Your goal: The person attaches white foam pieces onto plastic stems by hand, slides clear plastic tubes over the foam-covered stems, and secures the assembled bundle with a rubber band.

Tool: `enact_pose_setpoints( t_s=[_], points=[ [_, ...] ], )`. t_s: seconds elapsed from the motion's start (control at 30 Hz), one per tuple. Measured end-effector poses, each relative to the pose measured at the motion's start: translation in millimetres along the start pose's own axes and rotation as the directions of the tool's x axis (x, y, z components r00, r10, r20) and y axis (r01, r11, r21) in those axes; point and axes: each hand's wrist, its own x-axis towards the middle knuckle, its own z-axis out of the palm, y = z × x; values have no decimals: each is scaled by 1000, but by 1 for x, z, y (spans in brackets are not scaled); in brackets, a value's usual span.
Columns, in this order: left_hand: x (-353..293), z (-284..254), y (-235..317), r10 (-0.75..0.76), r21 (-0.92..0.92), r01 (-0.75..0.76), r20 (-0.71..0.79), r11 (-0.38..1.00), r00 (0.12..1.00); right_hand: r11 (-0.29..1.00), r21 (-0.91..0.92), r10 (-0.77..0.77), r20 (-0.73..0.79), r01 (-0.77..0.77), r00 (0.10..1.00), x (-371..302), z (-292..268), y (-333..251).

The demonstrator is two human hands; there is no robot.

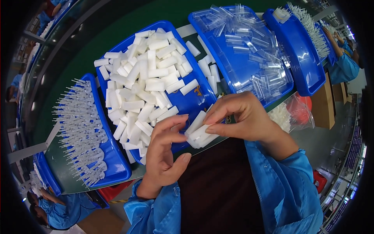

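1. The person's right hand (243, 119) is closed on a small bundle of white plastic blocks (199, 132), fingertips pinching the top piece, thumb underneath.
2. The left hand (165, 150) is half curled beside it. Its fingertips touch the left side of the same bundle and the thumb juts out below, free; it steadies the blocks rather than gripping them.
3. The bundle sits between the 2 hands, just over the near edge of the surface, in front of the middle tray.
4. That middle blue tray (191, 101) holds a loose heap of white blocks (144, 82) of the same kind, piled mostly on its left and centre. A few more lie outside it in the gap towards the next tray.
5. On the left, another blue tray (117, 163) carries a mass of thin clear plastic pieces with long tips (82, 128), laid in rough rows.
6. To the right, a third blue tray (233, 66) holds clear plastic caps (249, 43), scattered thickly along its far and right sides.
7. Further right, a fourth blue tray (300, 58) lies tilted, with more clear tipped pieces along its outer edge.
8. A clear plastic bag (290, 115) hangs off the surface edge by the right wrist; it seems to hold white pieces over something red, though the bending at the rim makes that hard to read.
9. Both sleeves (288, 183) are bright blue.
10. Other people in blue work at the far right and lower left, well apart.
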Motion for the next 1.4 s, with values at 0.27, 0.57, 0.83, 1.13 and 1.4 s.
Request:
enact_pose_setpoints(
  t_s=[0.27, 0.57, 0.83, 1.13, 1.4],
  points=[
    [7, 21, -10, -35, 356, 36, -10, 934, 999, 980, -143, -147, -73, 135, 986, -7, 11, 8],
    [12, 25, -18, 154, 573, -180, 93, 800, 984, 977, -172, -130, -40, 122, 991, -10, 10, 12],
    [11, 14, -14, -25, 340, 50, -79, 939, 997, 481, -874, -395, -151, 64, 906, 24, -64, -3],
    [5, 10, -12, -119, 169, 149, -172, 974, 978, 54, -986, -67, -162, -159, 984, 65, -144, 29],
    [6, 5, -4, -111, 219, 143, -153, 965, 982, 166, -985, -97, -60, -43, 993, 55, -141, 24]
  ],
)
